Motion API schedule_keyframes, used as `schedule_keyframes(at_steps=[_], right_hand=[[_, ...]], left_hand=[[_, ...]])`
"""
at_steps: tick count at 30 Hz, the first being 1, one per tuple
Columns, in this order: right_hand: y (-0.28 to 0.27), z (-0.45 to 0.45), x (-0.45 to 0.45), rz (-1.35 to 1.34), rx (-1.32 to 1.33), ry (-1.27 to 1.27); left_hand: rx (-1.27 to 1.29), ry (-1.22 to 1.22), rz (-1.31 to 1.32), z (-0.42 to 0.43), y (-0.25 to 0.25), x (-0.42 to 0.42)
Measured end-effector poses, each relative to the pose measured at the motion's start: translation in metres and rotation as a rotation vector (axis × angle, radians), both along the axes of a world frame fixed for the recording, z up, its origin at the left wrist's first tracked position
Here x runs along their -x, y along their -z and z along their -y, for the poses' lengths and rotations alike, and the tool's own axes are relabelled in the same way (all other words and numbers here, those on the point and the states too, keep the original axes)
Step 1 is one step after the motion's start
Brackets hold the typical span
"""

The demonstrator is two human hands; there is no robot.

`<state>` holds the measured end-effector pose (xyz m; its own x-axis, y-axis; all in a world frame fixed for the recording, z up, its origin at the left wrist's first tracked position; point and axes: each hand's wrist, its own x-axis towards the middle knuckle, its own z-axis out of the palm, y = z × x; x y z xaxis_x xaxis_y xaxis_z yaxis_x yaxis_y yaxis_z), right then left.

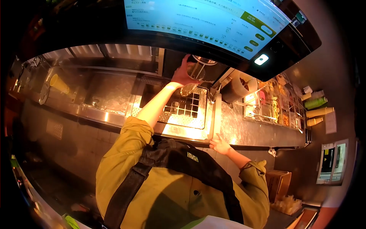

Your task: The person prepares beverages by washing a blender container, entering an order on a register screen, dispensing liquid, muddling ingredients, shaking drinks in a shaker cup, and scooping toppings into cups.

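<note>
My left hand (185, 74) is raised under the screen, its fingers wrapped round a clear cup (195, 71). The cup stands beneath a round metal fitting, over a metal drip grate (187, 107). Near the counter's front edge, my right hand (220, 145) touches the near end of a long, pale, narrow strip (217, 116); its fingers are bent, and whether they grip the strip is too small to tell. Just right of the strip's far end sits a round container (236, 88) with dark contents.
A large lit screen (198, 23) hangs over the counter. Trays of coloured ingredients (280, 103) line the right, with stacked cups (315, 103) beyond. A yellow cup (59, 84) lies at the far left. A cardboard box (278, 185) is at lower right.
</note>
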<state>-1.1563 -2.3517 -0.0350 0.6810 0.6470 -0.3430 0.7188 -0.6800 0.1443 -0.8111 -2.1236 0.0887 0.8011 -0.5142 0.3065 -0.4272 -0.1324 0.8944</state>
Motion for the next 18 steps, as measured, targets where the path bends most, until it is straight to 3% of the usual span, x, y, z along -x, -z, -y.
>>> schedule_keyframes(at_steps=[3, 7, 14, 16, 18], right_hand=[[0.007, 0.006, -0.005, -0.010, 0.130, 0.038], [0.006, 0.003, 0.012, 0.039, -0.097, 0.225], [-0.045, -0.046, 0.003, 0.116, -0.373, 0.420], [-0.053, -0.061, -0.016, 0.184, -0.542, 0.418], [-0.062, -0.080, -0.036, 0.200, -0.701, 0.421]], left_hand=[[0.014, 0.037, -0.017, -0.002, 0.008, -0.001], [0.066, 0.107, -0.024, -0.001, 0.029, -0.007], [0.045, 0.239, 0.021, -0.003, 0.045, -0.024], [0.017, 0.139, -0.045, -0.016, 0.038, -0.010], [-0.281, -0.054, 0.004, -0.053, 0.016, 0.021]])
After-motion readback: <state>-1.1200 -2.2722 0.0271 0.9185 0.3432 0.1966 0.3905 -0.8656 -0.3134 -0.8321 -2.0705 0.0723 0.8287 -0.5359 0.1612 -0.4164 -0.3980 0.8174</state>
